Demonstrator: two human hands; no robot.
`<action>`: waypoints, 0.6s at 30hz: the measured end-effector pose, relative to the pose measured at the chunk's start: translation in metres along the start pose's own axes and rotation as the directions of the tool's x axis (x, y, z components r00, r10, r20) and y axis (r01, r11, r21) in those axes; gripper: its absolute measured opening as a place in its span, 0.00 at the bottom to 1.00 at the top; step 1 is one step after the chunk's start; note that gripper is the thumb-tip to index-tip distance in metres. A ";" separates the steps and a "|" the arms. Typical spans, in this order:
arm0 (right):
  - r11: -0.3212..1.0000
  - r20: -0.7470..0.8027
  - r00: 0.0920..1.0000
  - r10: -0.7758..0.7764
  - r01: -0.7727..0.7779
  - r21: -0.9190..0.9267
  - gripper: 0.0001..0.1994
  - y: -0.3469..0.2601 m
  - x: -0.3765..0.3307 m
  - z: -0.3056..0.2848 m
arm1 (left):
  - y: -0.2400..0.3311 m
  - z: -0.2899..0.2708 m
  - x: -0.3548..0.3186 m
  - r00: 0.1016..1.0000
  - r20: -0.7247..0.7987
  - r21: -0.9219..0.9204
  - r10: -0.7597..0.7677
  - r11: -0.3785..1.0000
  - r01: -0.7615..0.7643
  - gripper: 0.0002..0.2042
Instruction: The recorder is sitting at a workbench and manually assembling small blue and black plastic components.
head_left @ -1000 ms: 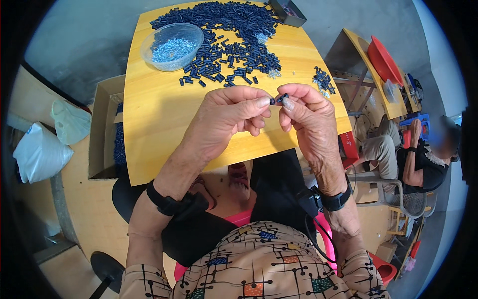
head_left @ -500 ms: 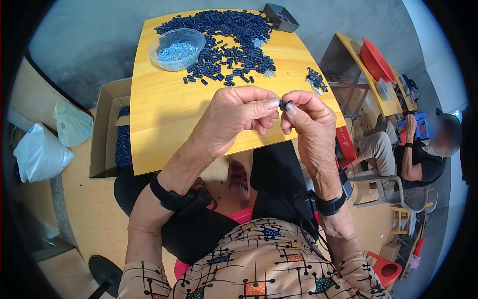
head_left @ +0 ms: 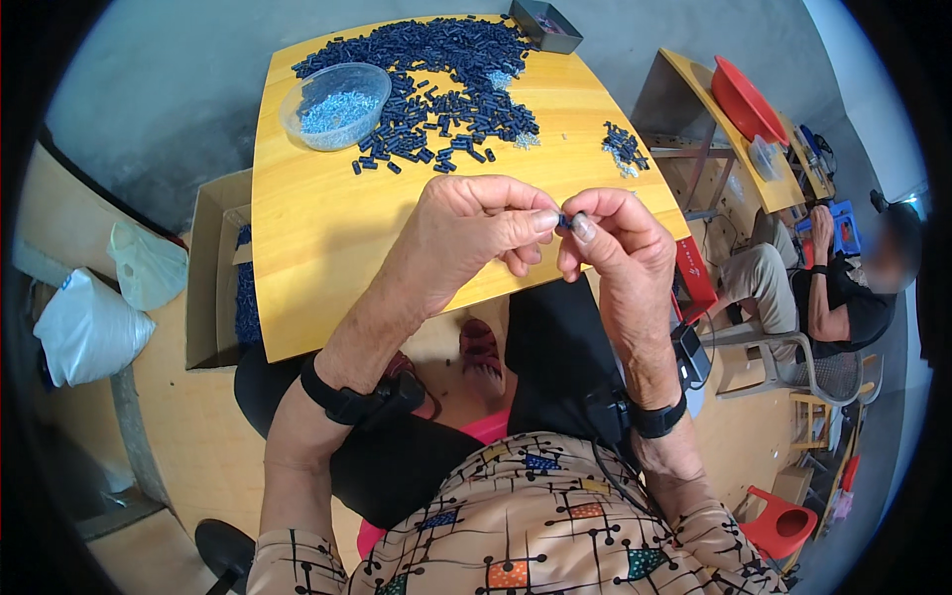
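Observation:
Above the near edge of the yellow table (head_left: pixel 327 268), my two hands meet fingertip to fingertip. A small dark blue plastic piece (head_left: pixel 564 220) shows between them, mostly covered by the fingers. My right hand (head_left: pixel 623 243) pinches it with thumb and forefinger. My left hand (head_left: pixel 471 233) is closed in a pinch against the left end of the piece; whatever lies in that pinch is hidden. Beyond the hands spreads a big heap of dark blue short tube-like pieces (head_left: pixel 436 59). A round clear tub (head_left: pixel 290 127) with tiny light-blue bits stands at its left.
A smaller pile of dark pieces (head_left: pixel 623 147) lies near the table's right edge. At the far edge stands a grey tray (head_left: pixel 560 42). A cardboard box (head_left: pixel 203 297) flanks the table's left. Another person (head_left: pixel 848 307) sits at right near a red basin (head_left: pixel 739 104).
The view has shifted slightly, so the table and its contents sit a little further left. Both hands keep their pinch, fingertips together, with only a small finger movement.

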State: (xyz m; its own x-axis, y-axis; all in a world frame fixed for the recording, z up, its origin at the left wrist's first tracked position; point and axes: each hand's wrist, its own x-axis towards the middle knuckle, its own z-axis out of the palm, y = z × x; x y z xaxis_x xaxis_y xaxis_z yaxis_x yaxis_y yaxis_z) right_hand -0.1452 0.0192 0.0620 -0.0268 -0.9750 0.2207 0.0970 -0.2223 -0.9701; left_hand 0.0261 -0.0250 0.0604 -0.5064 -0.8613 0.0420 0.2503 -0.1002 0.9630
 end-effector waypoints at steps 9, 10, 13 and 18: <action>1.000 -0.037 0.999 -0.002 0.001 -0.007 0.06 0.011 0.001 0.006 | -0.005 -0.007 0.004 0.998 0.015 0.122 0.064 0.990 -0.065 0.06; 1.000 -0.045 0.999 0.003 -0.003 -0.008 0.06 0.012 0.001 0.006 | -0.004 -0.007 0.004 0.997 0.015 0.153 0.074 0.985 -0.076 0.06; 0.998 -0.032 0.999 0.005 -0.003 0.063 0.07 0.010 0.002 0.006 | -0.002 -0.009 0.005 0.996 0.030 0.109 0.078 0.991 -0.081 0.06; 0.976 -0.035 0.998 0.054 -0.046 0.213 0.08 0.008 0.003 0.003 | -0.002 -0.011 0.005 1.000 0.009 0.049 0.018 0.999 -0.019 0.07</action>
State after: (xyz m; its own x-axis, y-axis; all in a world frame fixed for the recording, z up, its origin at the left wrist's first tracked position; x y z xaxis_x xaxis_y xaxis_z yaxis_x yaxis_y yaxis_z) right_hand -0.1419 0.0149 0.0555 -0.0560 -0.9848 0.1643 0.3074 -0.1736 -0.9356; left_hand 0.0321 -0.0349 0.0563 -0.5095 -0.8582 0.0620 0.2189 -0.0596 0.9739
